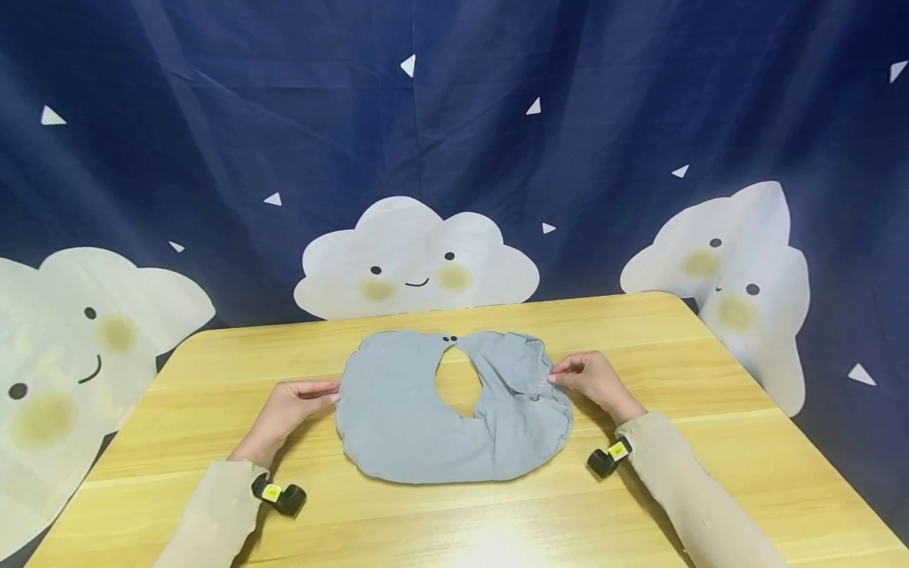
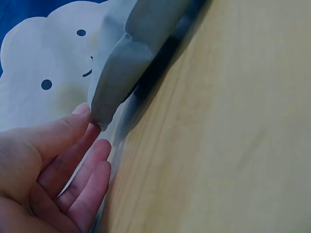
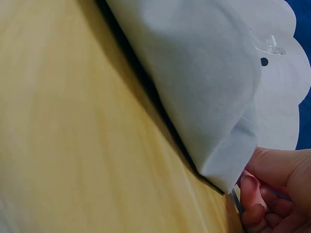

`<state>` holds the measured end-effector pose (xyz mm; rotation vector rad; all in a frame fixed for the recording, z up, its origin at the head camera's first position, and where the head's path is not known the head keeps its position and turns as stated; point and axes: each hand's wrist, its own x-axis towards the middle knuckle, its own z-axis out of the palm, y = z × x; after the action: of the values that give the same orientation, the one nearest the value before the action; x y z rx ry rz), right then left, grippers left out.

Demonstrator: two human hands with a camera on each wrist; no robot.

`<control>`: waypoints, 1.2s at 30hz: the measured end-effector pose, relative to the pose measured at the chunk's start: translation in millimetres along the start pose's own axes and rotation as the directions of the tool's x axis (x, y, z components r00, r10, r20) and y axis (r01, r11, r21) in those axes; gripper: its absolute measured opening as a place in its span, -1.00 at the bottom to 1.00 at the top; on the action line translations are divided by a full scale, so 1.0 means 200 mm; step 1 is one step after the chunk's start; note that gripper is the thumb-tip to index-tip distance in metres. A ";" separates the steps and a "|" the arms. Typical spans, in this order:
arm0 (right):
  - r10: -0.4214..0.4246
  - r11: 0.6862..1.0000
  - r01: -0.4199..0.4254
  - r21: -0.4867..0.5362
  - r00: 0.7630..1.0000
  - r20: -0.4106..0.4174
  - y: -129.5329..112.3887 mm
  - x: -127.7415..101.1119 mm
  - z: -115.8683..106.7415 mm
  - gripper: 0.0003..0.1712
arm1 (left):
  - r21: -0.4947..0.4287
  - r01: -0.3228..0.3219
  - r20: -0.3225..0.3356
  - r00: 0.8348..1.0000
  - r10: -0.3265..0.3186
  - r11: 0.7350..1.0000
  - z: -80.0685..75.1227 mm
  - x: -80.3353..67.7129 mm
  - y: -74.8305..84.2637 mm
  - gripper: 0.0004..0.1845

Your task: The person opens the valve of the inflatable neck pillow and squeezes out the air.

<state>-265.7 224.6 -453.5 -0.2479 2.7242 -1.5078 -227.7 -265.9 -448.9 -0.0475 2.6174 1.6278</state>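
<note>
A grey inflatable neck pillow (image 1: 398,410), partly puffed and creased on its right side, lies on the table with an oval opening in its middle. Two dark snaps (image 1: 450,339) sit where its ends meet at the top. My left hand (image 1: 289,409) pinches the left edge between thumb and index finger, as the left wrist view shows, its other fingers loosely bent. At the opposite edge, my right hand (image 1: 595,382) pinches the seam, its lower fingers curled in the right wrist view. A clear plastic valve (image 3: 275,46) stands out from the pillow's right part.
The light wooden table (image 1: 625,331) has rounded far corners. Behind it hangs a dark blue curtain (image 1: 469,142) printed with white clouds and small triangles. A black wrist camera (image 1: 280,495) is strapped to the left sleeve, another camera (image 1: 608,457) to the right sleeve.
</note>
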 end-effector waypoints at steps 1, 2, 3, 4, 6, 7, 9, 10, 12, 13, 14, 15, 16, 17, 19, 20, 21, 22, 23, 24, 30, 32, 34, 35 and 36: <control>-0.001 1.000 0.001 -0.007 1.000 -0.003 0.00 0.00 0.00 -0.84 | -0.012 0.002 0.002 1.000 -0.002 1.000 0.00 0.00 0.00 -0.51; -0.001 1.000 0.001 -0.013 1.000 -0.005 0.00 0.00 0.00 -0.84 | -0.021 0.003 0.006 1.000 -0.003 1.000 0.00 0.00 0.00 -0.51; -0.003 1.000 0.003 -0.021 1.000 -0.007 0.00 0.00 0.00 -0.85 | -0.035 0.004 0.012 1.000 -0.004 0.999 0.00 0.00 -0.01 -0.51; -0.005 1.000 0.004 -0.027 1.000 -0.009 0.00 0.00 0.01 -0.87 | -0.049 0.006 0.021 1.000 -0.005 0.999 0.00 0.00 -0.01 -0.51; -0.008 0.999 0.007 -0.036 1.000 -0.019 0.00 0.00 0.01 -0.88 | -0.067 0.011 0.036 0.999 -0.009 0.998 0.01 0.00 -0.01 -0.51; -0.010 0.999 0.009 -0.040 1.000 -0.022 0.00 0.00 0.01 -0.88 | -0.067 0.010 0.044 0.999 -0.007 0.998 0.01 0.00 -0.01 -0.51; -0.009 0.999 0.007 -0.045 0.999 -0.031 0.00 0.00 0.01 -0.88 | -0.072 0.024 0.053 0.998 -0.021 0.997 0.01 -0.01 -0.01 -0.51; -0.006 0.999 0.004 -0.046 0.999 -0.035 0.00 0.00 0.01 -0.88 | -0.073 0.034 0.057 0.998 -0.030 0.997 0.01 -0.01 -0.01 -0.51; 0.002 0.999 -0.003 -0.042 0.999 -0.038 0.00 0.00 0.02 -0.87 | -0.079 0.053 0.065 0.997 -0.048 0.995 0.01 -0.01 0.00 -0.51; 0.004 0.999 -0.006 -0.042 0.999 -0.036 0.00 0.00 0.02 -0.87 | -0.083 0.061 0.067 0.996 -0.056 0.995 0.01 -0.01 0.00 -0.52; 0.008 0.999 -0.009 -0.037 0.999 -0.035 0.00 0.00 0.02 -0.87 | -0.089 0.072 0.068 0.996 -0.066 0.993 0.01 -0.01 0.00 -0.53; 0.011 0.999 -0.012 -0.034 0.999 -0.033 0.00 0.00 0.02 -0.86 | -0.095 0.079 0.070 0.995 -0.072 0.992 0.02 -0.01 0.01 -0.54; 0.013 0.999 -0.014 -0.030 0.999 -0.032 0.01 0.00 0.01 -0.86 | -0.094 0.077 0.074 0.995 -0.070 0.993 0.02 -0.01 0.01 -0.56; 0.015 1.000 -0.016 -0.024 0.999 -0.030 0.01 0.00 0.01 -0.86 | -0.096 0.078 0.072 0.995 -0.071 0.992 0.02 -0.01 0.01 -0.57; 0.021 1.000 -0.021 -0.012 0.999 -0.026 0.01 0.00 0.01 -0.85 | -0.098 0.079 0.062 0.995 -0.074 0.992 0.03 -0.01 0.02 -0.60; 0.024 1.000 -0.024 0.000 0.999 -0.024 0.01 0.00 0.01 -0.85 | -0.099 0.080 0.055 0.996 -0.074 0.992 0.04 -0.01 0.02 -0.61; 0.022 1.000 -0.022 0.008 1.000 -0.017 0.01 0.00 0.00 -0.83 | -0.103 0.082 0.046 0.996 -0.078 0.991 0.04 -0.01 0.02 -0.62; 0.027 0.999 -0.027 0.020 1.000 -0.013 0.01 0.00 0.00 -0.82 | -0.104 0.083 0.037 0.996 -0.080 0.991 0.04 -0.01 0.02 -0.62; 0.034 0.999 -0.034 0.036 0.999 -0.009 0.01 0.00 -0.01 -0.82 | -0.107 0.084 0.027 0.996 -0.081 0.991 0.04 -0.01 0.02 -0.63; 0.042 0.998 -0.042 0.052 0.999 -0.005 0.01 0.00 -0.01 -0.81 | -0.110 0.082 0.020 0.997 -0.080 0.991 0.05 -0.01 0.02 -0.63; 0.072 0.987 -0.078 0.138 0.996 0.050 0.01 0.00 -0.06 -0.73 | -0.161 0.050 -0.003 0.999 -0.051 0.986 0.05 -0.01 0.01 -0.63; 0.068 0.983 -0.081 0.163 0.994 0.083 0.01 0.01 -0.07 -0.72 | -0.182 0.036 -0.006 0.999 -0.038 0.983 0.04 -0.01 0.00 -0.62; 0.064 0.978 -0.086 0.192 0.991 0.120 0.02 0.01 -0.08 -0.74 | -0.199 0.027 -0.006 1.000 -0.029 0.980 0.04 -0.01 -0.01 -0.61; 0.063 0.974 -0.092 0.207 0.988 0.140 0.02 0.01 -0.09 -0.76 | -0.209 0.023 -0.007 1.000 -0.024 0.978 0.03 -0.01 -0.02 -0.60; 0.060 0.971 -0.094 0.219 0.986 0.157 0.03 0.01 -0.10 -0.79 | -0.218 0.020 -0.008 1.000 -0.023 0.976 0.03 -0.01 -0.02 -0.60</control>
<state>-270.1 243.4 -447.2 -0.2363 2.3947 -1.6842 -225.3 -262.9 -455.7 -0.0940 2.4241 1.9037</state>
